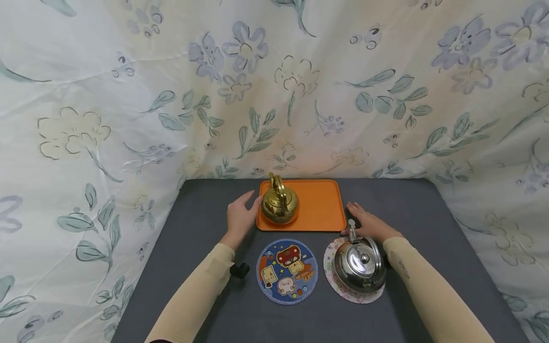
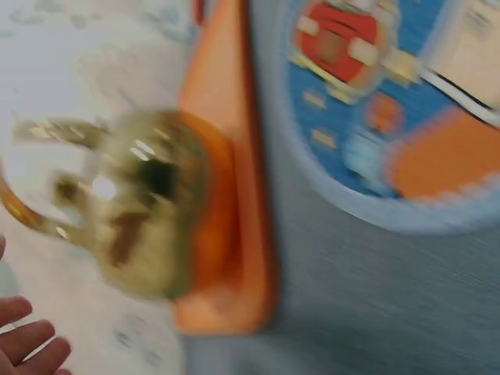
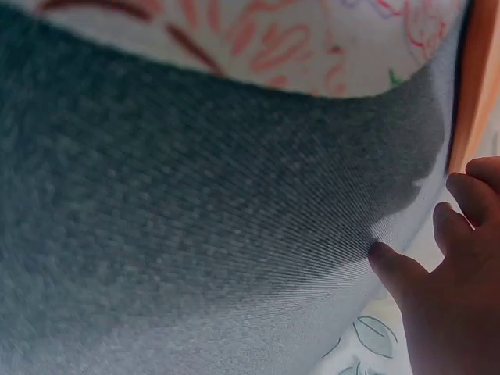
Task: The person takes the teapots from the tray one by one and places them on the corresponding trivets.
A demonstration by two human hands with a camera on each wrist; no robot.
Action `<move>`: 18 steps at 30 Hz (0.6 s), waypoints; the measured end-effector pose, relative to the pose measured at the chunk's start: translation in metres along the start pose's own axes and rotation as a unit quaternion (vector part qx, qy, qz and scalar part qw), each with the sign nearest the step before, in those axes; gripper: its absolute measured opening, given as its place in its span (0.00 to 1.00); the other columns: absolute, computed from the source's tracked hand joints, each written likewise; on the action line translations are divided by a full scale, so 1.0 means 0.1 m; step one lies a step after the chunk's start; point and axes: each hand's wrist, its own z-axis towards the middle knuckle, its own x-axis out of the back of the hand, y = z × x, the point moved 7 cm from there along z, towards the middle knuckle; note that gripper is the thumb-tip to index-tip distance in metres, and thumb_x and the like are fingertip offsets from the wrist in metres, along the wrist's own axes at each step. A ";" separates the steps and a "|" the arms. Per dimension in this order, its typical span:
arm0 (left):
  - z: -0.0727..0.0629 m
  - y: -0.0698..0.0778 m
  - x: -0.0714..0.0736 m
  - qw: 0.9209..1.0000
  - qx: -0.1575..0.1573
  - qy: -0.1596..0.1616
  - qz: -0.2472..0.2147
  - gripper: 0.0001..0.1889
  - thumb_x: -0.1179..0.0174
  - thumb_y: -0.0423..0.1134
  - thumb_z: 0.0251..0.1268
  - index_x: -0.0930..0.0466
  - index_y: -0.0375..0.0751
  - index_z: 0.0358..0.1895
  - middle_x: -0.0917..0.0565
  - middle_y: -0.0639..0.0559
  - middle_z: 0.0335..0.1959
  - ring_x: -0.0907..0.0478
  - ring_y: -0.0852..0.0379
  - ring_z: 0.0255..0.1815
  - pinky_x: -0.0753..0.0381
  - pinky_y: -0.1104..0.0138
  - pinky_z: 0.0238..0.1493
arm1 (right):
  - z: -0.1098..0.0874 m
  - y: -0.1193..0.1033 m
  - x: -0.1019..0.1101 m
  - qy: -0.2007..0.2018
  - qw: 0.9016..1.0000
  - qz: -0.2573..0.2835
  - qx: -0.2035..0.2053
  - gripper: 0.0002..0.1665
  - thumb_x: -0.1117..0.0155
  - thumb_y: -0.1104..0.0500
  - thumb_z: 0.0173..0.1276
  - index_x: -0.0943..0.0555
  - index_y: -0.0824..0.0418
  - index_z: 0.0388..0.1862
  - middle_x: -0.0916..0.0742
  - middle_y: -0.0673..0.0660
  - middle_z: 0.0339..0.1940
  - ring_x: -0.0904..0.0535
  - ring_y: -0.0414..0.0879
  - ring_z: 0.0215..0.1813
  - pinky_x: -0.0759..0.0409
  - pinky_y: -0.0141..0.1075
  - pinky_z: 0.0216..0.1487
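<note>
A gold teapot [image 1: 279,205] with an upright handle stands on the left part of an orange tray [image 1: 319,205]. Just left of it is my left hand [image 1: 241,218], thumb and fingers spread and nothing held. In the left wrist view the fingers [image 2: 31,348] show apart from the teapot [image 2: 148,211]. My right hand [image 1: 372,225] reaches behind a silver kettle [image 1: 360,264], its fingers near the tray's right front corner. In the right wrist view the fingers of that hand [image 3: 449,273] are spread beside the tray's edge [image 3: 473,86] and grip nothing.
A round blue cartoon mat [image 1: 287,271] lies in front of the tray. To its right, the silver kettle sits on a round white mat with a pink pattern [image 1: 358,298]. The dark grey table [image 1: 201,205] meets a floral curtain [image 1: 300,95] at the back and sides.
</note>
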 end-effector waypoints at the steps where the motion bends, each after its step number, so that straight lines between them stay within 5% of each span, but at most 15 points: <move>1: 0.03 0.07 0.01 1.000 -0.003 0.001 -0.012 0.28 0.39 0.58 0.70 0.17 0.42 0.62 0.12 0.42 0.52 0.13 0.45 0.51 0.15 0.53 0.55 | 0.01 0.00 -0.01 -0.001 1.000 0.001 0.001 0.61 0.28 0.43 0.65 0.52 0.63 0.84 0.50 0.69 0.83 0.54 0.70 0.82 0.42 0.69 0.72; 6: 0.14 0.36 -0.01 0.996 0.038 -0.036 -0.068 0.27 0.38 0.60 0.69 0.15 0.45 0.61 0.10 0.44 0.46 0.12 0.46 0.35 0.13 0.57 0.36 | 0.02 0.01 -0.07 -0.001 1.000 -0.019 -0.002 0.65 0.31 0.32 0.62 0.51 0.62 0.84 0.48 0.67 0.84 0.52 0.69 0.82 0.49 0.70 0.74; 11: 0.17 0.50 -0.12 0.988 0.080 -0.084 -0.106 0.26 0.36 0.58 0.68 0.14 0.43 0.59 0.11 0.47 0.51 0.13 0.49 0.50 0.14 0.54 0.52 | 0.03 -0.02 -0.10 0.000 0.999 -0.038 0.001 0.66 0.35 0.27 0.61 0.49 0.64 0.83 0.45 0.68 0.83 0.52 0.69 0.82 0.53 0.70 0.75; 14: 0.18 0.55 -0.18 0.983 0.101 -0.106 -0.112 0.26 0.36 0.58 0.68 0.14 0.42 0.58 0.11 0.47 0.50 0.14 0.48 0.51 0.15 0.52 0.53 | 0.03 -0.03 -0.11 -0.001 0.998 -0.059 0.007 0.60 0.34 0.35 0.66 0.47 0.67 0.82 0.42 0.69 0.82 0.53 0.67 0.82 0.53 0.70 0.75; 18: 0.22 0.59 -0.26 0.973 0.141 -0.130 -0.129 0.25 0.37 0.57 0.69 0.13 0.42 0.57 0.10 0.48 0.47 0.14 0.47 0.51 0.18 0.50 0.57 | 0.02 -0.05 -0.11 -0.008 0.997 -0.078 0.013 0.51 0.30 0.58 0.68 0.46 0.69 0.81 0.42 0.71 0.81 0.52 0.69 0.81 0.51 0.72 0.73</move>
